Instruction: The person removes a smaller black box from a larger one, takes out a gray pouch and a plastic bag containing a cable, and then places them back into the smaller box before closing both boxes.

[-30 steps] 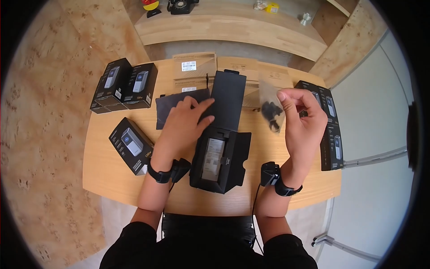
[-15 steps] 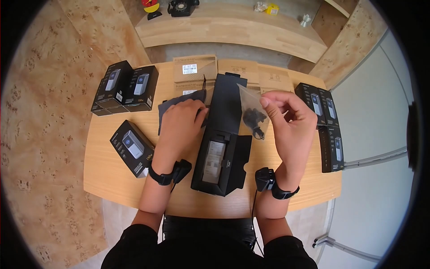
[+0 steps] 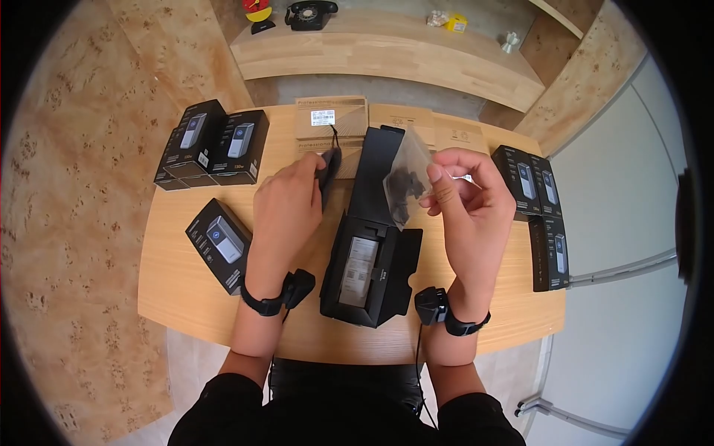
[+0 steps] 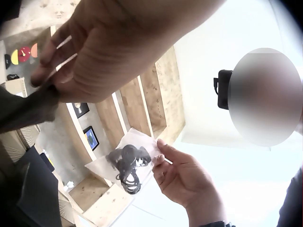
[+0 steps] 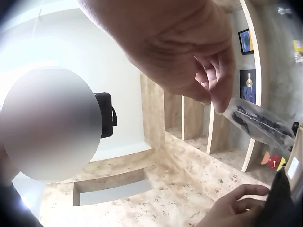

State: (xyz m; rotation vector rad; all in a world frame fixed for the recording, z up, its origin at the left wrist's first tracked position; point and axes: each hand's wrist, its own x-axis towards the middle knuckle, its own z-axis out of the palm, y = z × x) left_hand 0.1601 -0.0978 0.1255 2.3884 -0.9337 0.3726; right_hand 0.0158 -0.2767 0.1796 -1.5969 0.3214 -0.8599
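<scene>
My left hand [image 3: 286, 204] pinches a dark cloth pouch [image 3: 330, 178], raised on edge; in the left wrist view the pouch [image 4: 33, 109] hangs from the thumb and fingertips. Between thumb and fingers, my right hand [image 3: 476, 215] holds the edge of a clear bag [image 3: 407, 175] with black cable-like items inside. That bag is above the raised lid of a black box [image 3: 372, 271], which stands open on the table with a white labelled item [image 3: 359, 271] in it. The right wrist view shows the bag [image 5: 260, 123] below the right fingertips.
Black printed boxes [image 3: 242, 145] are grouped at the table's left, with a single one [image 3: 221, 241] nearer. Others [image 3: 549, 253] stand at the right edge. Brown cartons [image 3: 331, 115] line the back. A shelf [image 3: 387, 56] behind holds a black telephone [image 3: 310, 15].
The left hand has gone from lying over the flat pouch to pinching it, and the pouch has been raised on edge. The right hand and clear bag have moved left, towards the box lid.
</scene>
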